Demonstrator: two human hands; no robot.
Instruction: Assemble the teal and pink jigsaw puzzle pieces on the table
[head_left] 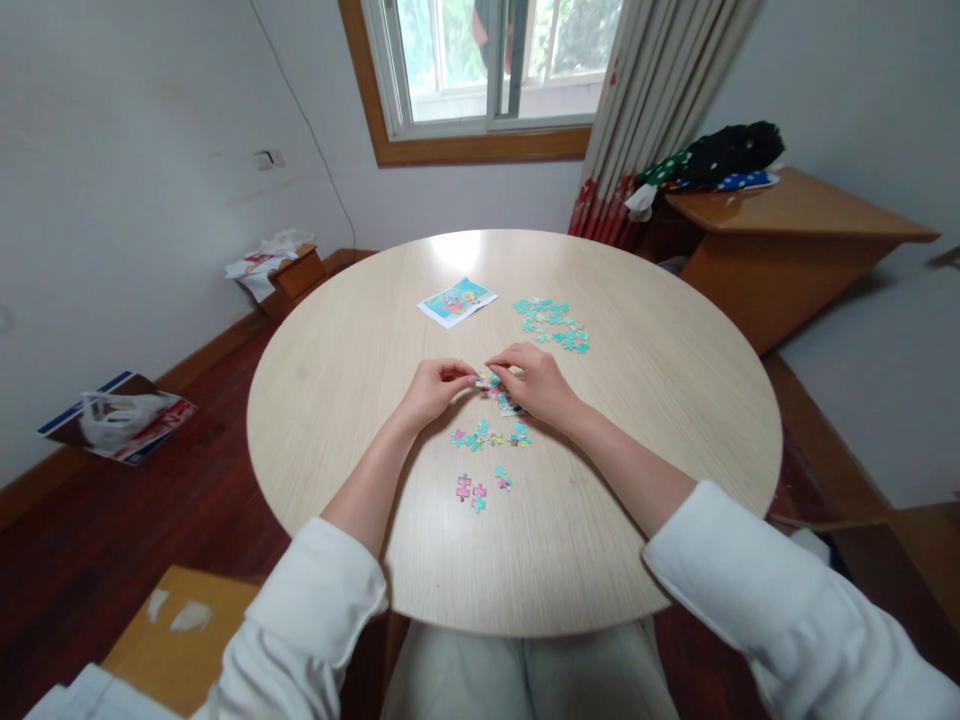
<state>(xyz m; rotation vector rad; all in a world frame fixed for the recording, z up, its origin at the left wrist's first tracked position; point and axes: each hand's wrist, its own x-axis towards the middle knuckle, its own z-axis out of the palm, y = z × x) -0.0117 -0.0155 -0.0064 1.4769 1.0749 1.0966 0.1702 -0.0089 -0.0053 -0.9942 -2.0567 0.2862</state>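
Jigsaw puzzle pieces point(504, 398) lie joined in a small patch at the middle of the round table. My left hand point(437, 390) pinches the patch's left edge between thumb and fingertips. From the other side my right hand point(538, 382) has its fingers closed on a puzzle piece at the patch's upper edge, partly covering it. Nearer me is a row of loose pieces point(480, 436), with pink and teal ones point(465, 488) closer still. Beyond my hands, a group of mostly teal pieces point(551, 322) is spread out beside a printed picture card point(457, 301).
The round wooden table point(322, 400) stands before a window. A brown desk point(810, 210) with a pile of cloth point(731, 158) is at right. A cardboard box point(180, 620) sits lower left, and a plastic bag point(120, 418) lies on a flat board on the floor.
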